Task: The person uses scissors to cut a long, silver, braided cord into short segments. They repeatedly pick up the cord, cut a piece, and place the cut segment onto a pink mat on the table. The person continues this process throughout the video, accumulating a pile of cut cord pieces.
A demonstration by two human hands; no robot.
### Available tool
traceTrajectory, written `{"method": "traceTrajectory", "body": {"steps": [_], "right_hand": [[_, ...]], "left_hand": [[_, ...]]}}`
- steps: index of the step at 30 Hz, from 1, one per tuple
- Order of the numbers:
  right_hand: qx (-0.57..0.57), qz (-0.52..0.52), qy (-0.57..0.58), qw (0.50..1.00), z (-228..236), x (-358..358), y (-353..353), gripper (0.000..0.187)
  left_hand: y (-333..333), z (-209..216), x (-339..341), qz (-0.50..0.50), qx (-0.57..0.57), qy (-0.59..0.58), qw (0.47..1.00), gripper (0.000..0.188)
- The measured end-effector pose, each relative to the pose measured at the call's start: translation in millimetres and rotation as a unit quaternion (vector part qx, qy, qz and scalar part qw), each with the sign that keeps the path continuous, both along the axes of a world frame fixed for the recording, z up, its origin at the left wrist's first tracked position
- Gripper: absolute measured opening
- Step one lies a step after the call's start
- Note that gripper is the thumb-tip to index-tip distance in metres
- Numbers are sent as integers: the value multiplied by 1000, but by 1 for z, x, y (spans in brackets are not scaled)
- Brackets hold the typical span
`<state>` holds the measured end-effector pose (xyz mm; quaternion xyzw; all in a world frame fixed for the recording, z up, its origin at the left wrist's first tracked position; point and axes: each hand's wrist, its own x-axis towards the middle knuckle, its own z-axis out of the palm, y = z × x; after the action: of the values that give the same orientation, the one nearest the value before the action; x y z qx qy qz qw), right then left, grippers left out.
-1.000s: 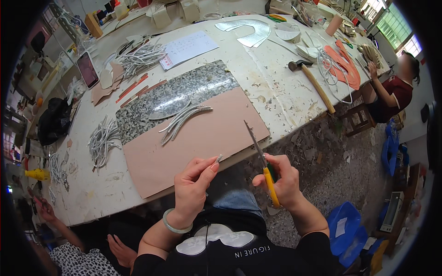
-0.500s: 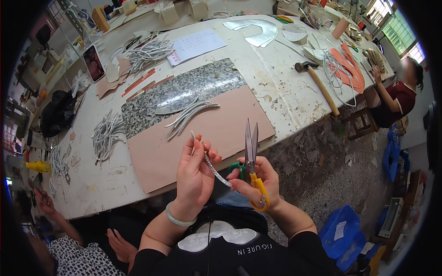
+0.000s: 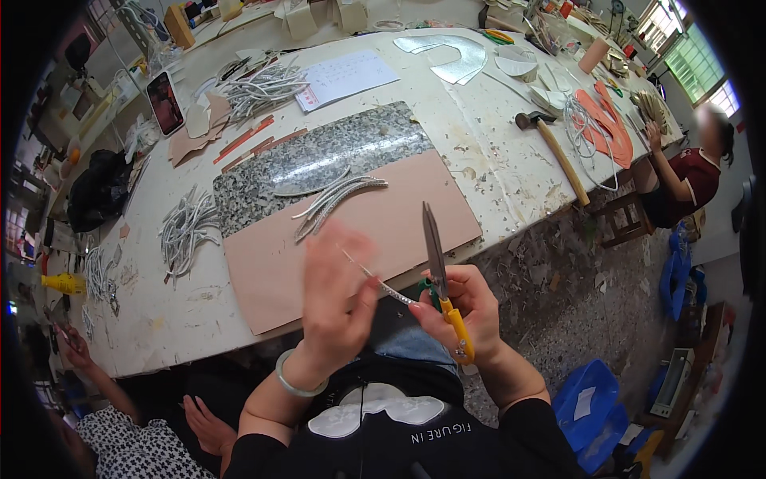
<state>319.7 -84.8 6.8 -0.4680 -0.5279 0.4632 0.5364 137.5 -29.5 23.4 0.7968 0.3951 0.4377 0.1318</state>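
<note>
Two hands (image 3: pixel 464 307) work over littered table (image 3: pixel 171 331) and floor (image 3: pixel 519 327).

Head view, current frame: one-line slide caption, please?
A silvery cord runs between the blurred left hand and the right hand, which holds green-and-yellow-handled scissors.

Across the near edge of the pink board (image 3: pixel 275 275), the left hand (image 3: pixel 331 299) now blurs, and the scissors (image 3: pixel 434 251) have their blades, parted half a second ago, nearly together.
</note>
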Motion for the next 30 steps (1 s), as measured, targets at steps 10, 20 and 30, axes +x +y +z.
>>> {"method": "traceTrajectory", "body": {"steps": [10,20,30], "right_hand": [[156,-27,-216,963,12,13,11,63],[271,-49,-468,840,15,26,10,79],[272,-38,-478,834,12,27,15,79]], "left_hand": [[-20,3,-7,-187,-434,-239,848,26],[-19,-3,-9,-121,-521,-418,735,28],[-20,-2,-10,-127,-493,-410,757,27]]}}
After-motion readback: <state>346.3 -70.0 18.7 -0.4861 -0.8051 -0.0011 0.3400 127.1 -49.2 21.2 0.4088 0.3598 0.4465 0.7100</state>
